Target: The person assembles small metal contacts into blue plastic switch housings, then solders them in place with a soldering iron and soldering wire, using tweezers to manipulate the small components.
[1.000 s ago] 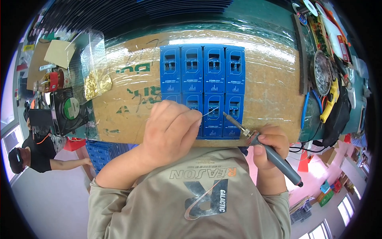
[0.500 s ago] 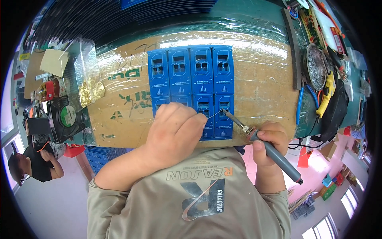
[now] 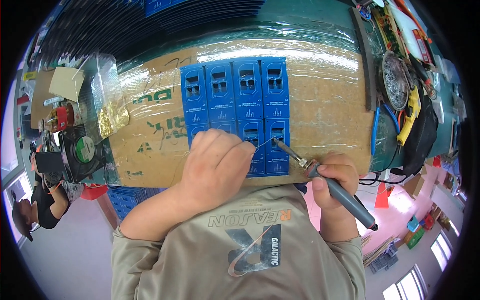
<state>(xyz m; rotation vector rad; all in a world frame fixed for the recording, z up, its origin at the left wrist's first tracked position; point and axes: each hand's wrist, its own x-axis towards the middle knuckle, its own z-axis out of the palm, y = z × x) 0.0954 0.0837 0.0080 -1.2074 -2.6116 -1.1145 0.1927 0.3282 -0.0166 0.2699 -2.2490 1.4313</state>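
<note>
A panel of blue circuit boards (image 3: 248, 109), in two joined rows with rectangular cut-outs, lies flat before me. My right hand (image 3: 336, 175) grips a grey-handled soldering iron (image 3: 348, 200). The iron's tip rests at the cut-out of the lower right board. From the closed fingers of my left hand (image 3: 216, 162), a thin solder wire (image 3: 262, 144) runs to that same spot and meets the tip. This hand lies over the lower left boards and hides much of them.
Shiny taped cardboard (image 3: 327, 110) lies under the panel. Blue-handled pliers (image 3: 376, 131), a yellow-handled tool (image 3: 410, 116) and a round dish (image 3: 396, 80) sit at right. A black fan (image 3: 82, 150) stands at left. Stacked blue boards (image 3: 150, 30) fill the far side. Another person (image 3: 47, 202) is at far left.
Panel and cardboard appear slightly farther left in the picture. The iron's tip and the solder wire stay at the lower right board. The person at far left has shifted posture.
</note>
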